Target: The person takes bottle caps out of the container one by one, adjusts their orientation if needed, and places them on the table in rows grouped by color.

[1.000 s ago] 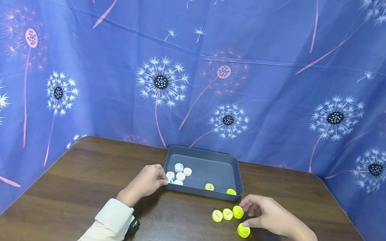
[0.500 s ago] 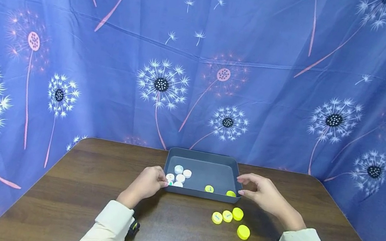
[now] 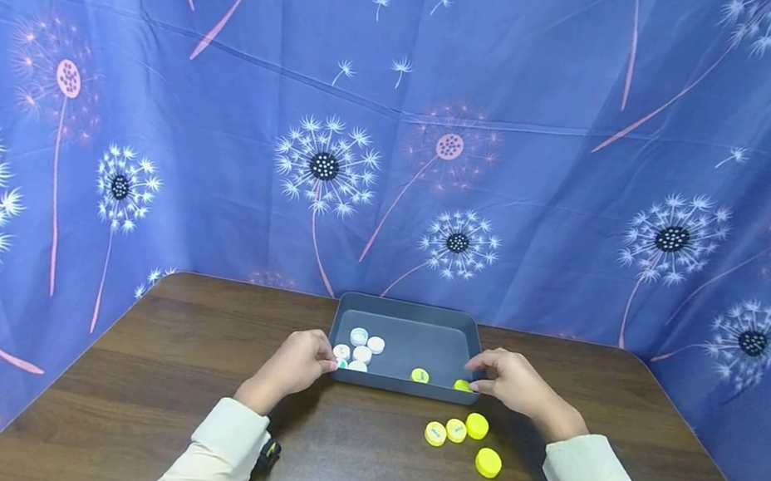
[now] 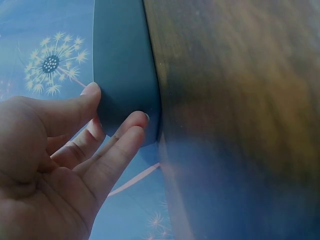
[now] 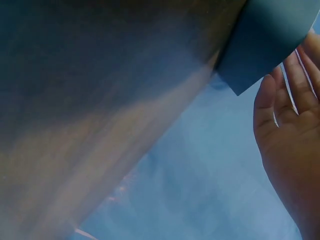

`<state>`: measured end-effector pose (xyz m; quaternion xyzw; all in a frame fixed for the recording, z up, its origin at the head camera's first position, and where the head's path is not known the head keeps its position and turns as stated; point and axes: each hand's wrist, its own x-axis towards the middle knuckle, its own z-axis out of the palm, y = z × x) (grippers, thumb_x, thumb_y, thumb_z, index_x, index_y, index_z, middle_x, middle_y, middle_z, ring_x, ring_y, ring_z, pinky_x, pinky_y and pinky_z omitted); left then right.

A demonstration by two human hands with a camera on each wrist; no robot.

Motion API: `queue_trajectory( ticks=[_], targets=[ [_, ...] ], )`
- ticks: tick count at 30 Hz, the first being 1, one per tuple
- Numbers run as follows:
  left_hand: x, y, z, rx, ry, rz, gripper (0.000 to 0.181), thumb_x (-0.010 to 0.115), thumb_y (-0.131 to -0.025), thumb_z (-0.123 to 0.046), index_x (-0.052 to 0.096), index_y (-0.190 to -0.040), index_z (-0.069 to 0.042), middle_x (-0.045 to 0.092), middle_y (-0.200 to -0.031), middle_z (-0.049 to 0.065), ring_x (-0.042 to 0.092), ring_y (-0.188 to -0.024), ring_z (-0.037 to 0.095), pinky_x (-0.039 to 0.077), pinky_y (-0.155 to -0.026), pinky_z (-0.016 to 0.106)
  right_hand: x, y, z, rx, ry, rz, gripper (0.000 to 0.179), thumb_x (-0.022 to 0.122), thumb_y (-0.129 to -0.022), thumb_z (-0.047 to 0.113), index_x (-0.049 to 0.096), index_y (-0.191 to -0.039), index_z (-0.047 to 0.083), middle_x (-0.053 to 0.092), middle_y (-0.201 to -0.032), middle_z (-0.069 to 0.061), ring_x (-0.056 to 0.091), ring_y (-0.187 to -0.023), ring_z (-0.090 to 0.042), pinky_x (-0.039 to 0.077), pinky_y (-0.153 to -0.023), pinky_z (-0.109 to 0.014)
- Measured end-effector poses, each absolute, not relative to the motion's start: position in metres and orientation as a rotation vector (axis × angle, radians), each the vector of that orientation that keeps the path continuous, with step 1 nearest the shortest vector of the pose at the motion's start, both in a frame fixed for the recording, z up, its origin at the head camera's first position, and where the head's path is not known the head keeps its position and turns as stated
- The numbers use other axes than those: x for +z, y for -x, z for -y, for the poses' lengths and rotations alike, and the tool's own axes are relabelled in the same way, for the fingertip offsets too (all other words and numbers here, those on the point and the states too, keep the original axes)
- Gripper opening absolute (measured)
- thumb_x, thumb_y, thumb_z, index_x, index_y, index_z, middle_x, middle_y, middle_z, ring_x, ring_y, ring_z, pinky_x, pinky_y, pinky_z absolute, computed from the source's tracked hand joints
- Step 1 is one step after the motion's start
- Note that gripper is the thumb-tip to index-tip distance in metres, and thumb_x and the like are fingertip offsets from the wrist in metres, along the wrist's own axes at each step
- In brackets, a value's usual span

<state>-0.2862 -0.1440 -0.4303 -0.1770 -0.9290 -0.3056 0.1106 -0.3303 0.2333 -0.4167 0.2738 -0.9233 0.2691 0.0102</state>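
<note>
A dark grey tray lies at the far side of the table. My left hand grips its near left corner; in the left wrist view the thumb is at the rim and the other fingers lie along the wall. My right hand reaches over the near right corner, thumb and forefinger apart beside a yellow bottle cap inside. Another yellow cap lies left of it. Several white bottle caps cluster at the tray's left. In the right wrist view the tray wall hides some right fingertips.
Several yellow bottle caps lie on the brown wooden table in front of the tray: a row of three, with its middle cap, and one cap nearer me. A blue dandelion-print cloth hangs behind and at both sides.
My right hand has left the nearest yellow cap on the table and moved forward, over the tray's right wall toward the yellow cap inside. The left hand stays at the tray corner.
</note>
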Motion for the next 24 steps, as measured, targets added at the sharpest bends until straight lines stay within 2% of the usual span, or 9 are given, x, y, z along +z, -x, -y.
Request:
queue_trajectory(
  ticks=[4, 10, 12, 19, 24],
  targets=[
    [-0.431, 0.287, 0.144, -0.893, 0.528, 2.712, 0.015, 0.076, -0.085, -0.004, 0.071, -0.072, -0.008, 0.061, -0.079, -0.004, 0.059, -0.076, 0.013, 0.051, -0.074, 0.035, -0.411, 0.336, -0.227, 0.783, -0.844, 2.962, 0.022, 0.081, -0.081, 0.01, 0.075, -0.102, 0.009, 0.071, -0.099, 0.002, 0.061, -0.097, -0.023, 0.052, -0.082, -0.044],
    [-0.431, 0.286, 0.143, -0.904, 0.537, 2.709, 0.014, 0.076, -0.084, -0.003, 0.072, -0.072, -0.008, 0.061, -0.08, -0.003, 0.06, -0.077, 0.013, 0.051, -0.075, 0.035, -0.409, 0.341, -0.221, 0.74, -0.895, 3.018, 0.016, 0.082, -0.079, 0.006, 0.075, -0.093, 0.009, 0.071, -0.088, 0.003, 0.063, -0.079, -0.013, 0.054, -0.069, -0.031],
    [-0.431, 0.287, 0.143, -0.908, 0.528, 2.716, 0.014, 0.076, -0.085, -0.004, 0.072, -0.072, -0.008, 0.061, -0.08, -0.004, 0.059, -0.078, 0.013, 0.051, -0.075, 0.035, -0.409, 0.342, -0.219, 0.71, -0.907, 3.017, 0.015, 0.082, -0.078, 0.005, 0.075, -0.09, 0.01, 0.071, -0.086, 0.003, 0.062, -0.078, -0.011, 0.053, -0.068, -0.03],
    [-0.43, 0.287, 0.142, -0.908, 0.536, 2.722, 0.013, 0.076, -0.086, -0.004, 0.073, -0.074, -0.008, 0.061, -0.081, -0.004, 0.06, -0.079, 0.013, 0.051, -0.076, 0.035, -0.415, 0.341, -0.215, 0.586, -0.877, 3.007, 0.014, 0.082, -0.079, 0.006, 0.074, -0.083, 0.016, 0.067, -0.082, 0.008, 0.057, -0.081, -0.013, 0.049, -0.075, -0.035],
    [-0.43, 0.287, 0.143, -0.901, 0.522, 2.728, 0.014, 0.076, -0.085, -0.004, 0.073, -0.073, -0.008, 0.061, -0.081, -0.004, 0.059, -0.078, 0.014, 0.051, -0.076, 0.036, -0.422, 0.344, -0.215, 0.582, -0.829, 2.966, 0.008, 0.082, -0.081, 0.016, 0.076, -0.085, 0.02, 0.066, -0.082, 0.012, 0.049, -0.083, -0.017, 0.043, -0.072, -0.035]
  ],
)
